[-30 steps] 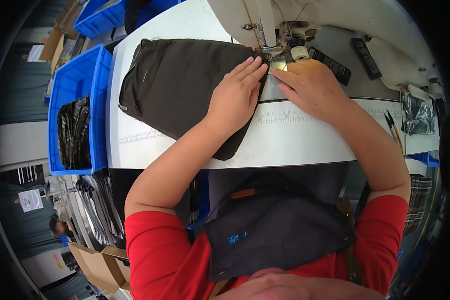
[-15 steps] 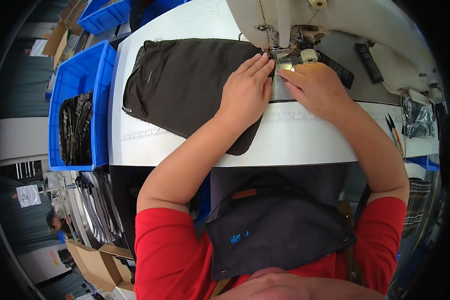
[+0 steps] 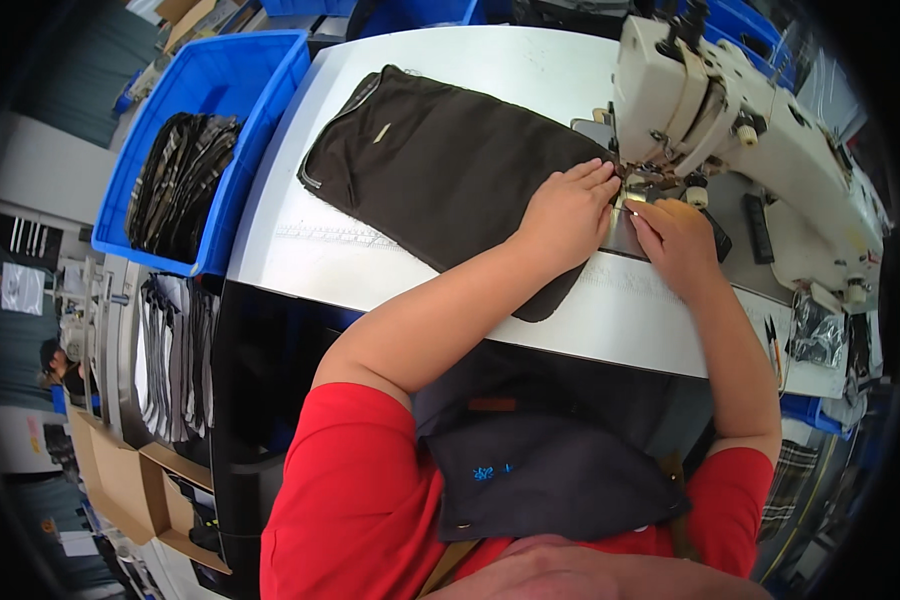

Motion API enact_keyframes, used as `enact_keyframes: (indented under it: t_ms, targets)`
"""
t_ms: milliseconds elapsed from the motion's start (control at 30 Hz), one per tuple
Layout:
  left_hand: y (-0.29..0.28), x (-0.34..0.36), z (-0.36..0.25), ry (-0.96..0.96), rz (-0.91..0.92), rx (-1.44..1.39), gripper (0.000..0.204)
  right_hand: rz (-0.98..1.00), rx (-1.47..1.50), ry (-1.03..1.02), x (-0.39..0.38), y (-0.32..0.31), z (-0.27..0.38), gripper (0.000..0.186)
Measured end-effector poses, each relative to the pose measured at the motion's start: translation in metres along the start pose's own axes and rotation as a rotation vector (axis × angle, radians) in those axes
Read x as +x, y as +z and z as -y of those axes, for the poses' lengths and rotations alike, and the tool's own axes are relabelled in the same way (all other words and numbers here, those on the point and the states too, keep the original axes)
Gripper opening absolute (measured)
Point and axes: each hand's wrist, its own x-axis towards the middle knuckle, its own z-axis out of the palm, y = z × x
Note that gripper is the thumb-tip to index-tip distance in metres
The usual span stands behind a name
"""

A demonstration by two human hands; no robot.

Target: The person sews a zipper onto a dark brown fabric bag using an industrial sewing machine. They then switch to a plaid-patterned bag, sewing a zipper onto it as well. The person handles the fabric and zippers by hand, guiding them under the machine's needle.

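A dark brown fabric piece (image 3: 450, 165) with a zipper along its far-left end lies flat on the white sewing table (image 3: 500, 50). Its right edge reaches the presser foot area of a white sewing machine (image 3: 660, 95). My left hand (image 3: 570, 215) rests flat on the fabric near that edge, fingers stretched out toward the needle. Just right of it, my right hand (image 3: 680, 240) has its thumb and index finger pinched by the metal plate in front of the needle. Whatever sits between those fingertips is too small to make out.
A blue bin (image 3: 260, 135) holding stacked plaid fabric pieces (image 3: 180, 185) stands left of the table. A pair of tweezers (image 3: 773, 345) and a clear plastic bag (image 3: 818, 335) lie at the right end. Grey and white cloths (image 3: 175, 360) hang at the lower left, above a cardboard box (image 3: 120, 465).
The view has shifted, so the table and machine sit lower and more of the machine shows. My right hand's fingers are more curled; my left hand still lies flat on the fabric.
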Motion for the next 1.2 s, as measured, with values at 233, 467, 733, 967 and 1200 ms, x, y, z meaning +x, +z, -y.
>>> enact_keyframes:
  t_ms: [233, 467, 733, 967, 1200]
  targets:
    - [-0.006, -0.005, -0.002, -0.077, 0.086, -0.019, 0.047, -0.050, -0.038, -0.027, 0.003, 0.004, 0.002, 0.018]
    - [-0.013, -0.007, -0.010, -0.220, 0.220, 0.157, 0.087, -0.105, -0.133, -0.034, -0.001, 0.008, 0.001, 0.018]
    - [-0.026, -0.043, -0.010, -0.147, 0.260, 0.130, 0.080, -0.162, -0.230, -0.055, -0.006, 0.013, 0.001, 0.018]
    - [-0.051, -0.101, -0.040, -0.038, 0.262, -0.018, 0.042, -0.155, -0.300, 0.040, -0.021, 0.015, 0.009, 0.016]
    - [-0.149, -0.120, -0.089, -0.093, 0.115, -0.808, 0.038, -0.281, -0.067, -0.066, -0.050, 0.020, 0.056, 0.054]
